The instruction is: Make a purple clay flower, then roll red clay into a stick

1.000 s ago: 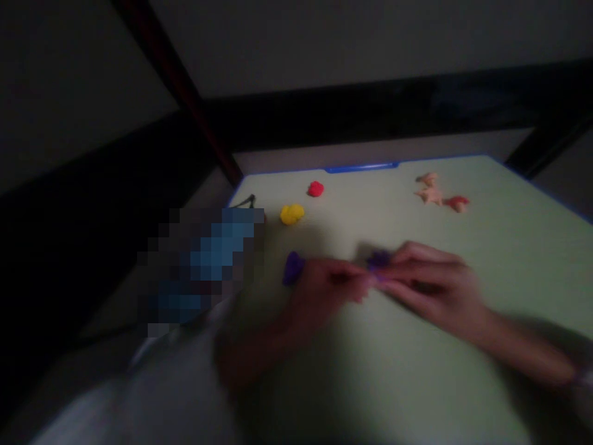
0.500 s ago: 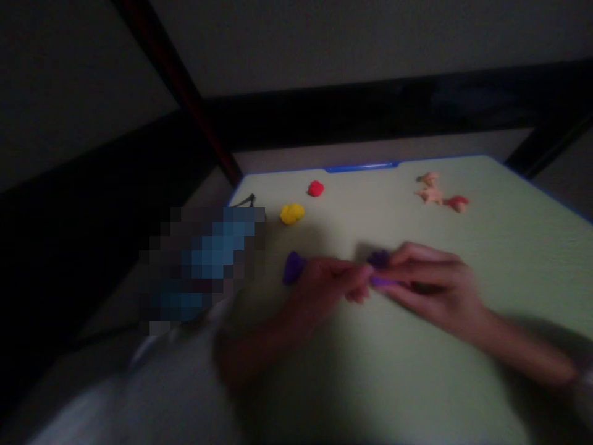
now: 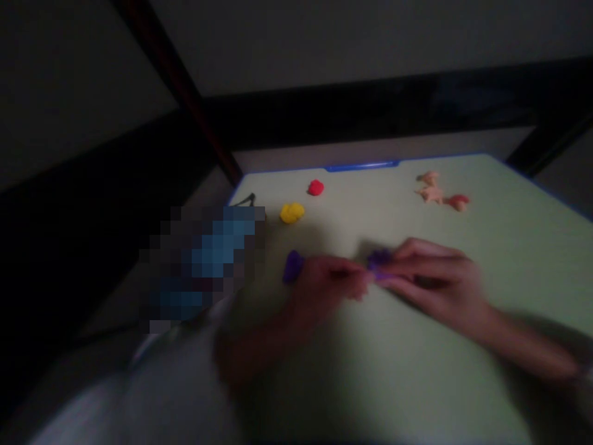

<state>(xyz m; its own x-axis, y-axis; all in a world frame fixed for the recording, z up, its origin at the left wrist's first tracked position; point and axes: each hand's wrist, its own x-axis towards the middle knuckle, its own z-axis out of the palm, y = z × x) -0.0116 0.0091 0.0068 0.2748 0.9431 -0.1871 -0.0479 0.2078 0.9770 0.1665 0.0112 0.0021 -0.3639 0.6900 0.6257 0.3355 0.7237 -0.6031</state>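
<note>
A small purple piece of modelling clay (image 3: 381, 275) is pinched in the fingers of my right hand (image 3: 438, 281), low over the table. My left hand (image 3: 327, 284), also closed, meets the left end of that piece with its fingertips. Just behind the right fingertips shows another purple clay bit (image 3: 378, 256); whether it joins the held piece I cannot tell. A bigger purple lump (image 3: 293, 267) lies beside the left hand, partly covered by it. Dim light and blur hide finer detail.
On the pale table (image 3: 509, 259) sit a yellow clay lump (image 3: 291, 213) and a smaller red one (image 3: 315, 187). Peach-coloured shaped pieces (image 3: 430, 193) and a reddish piece (image 3: 458, 202) lie at the back right. A blue strip (image 3: 364, 166) marks the far edge. Left of the table is a pixelated area.
My right hand has shifted very slightly upward, and the fingers of both hands have moved a little around the purple piece. The other clay pieces stay put.
</note>
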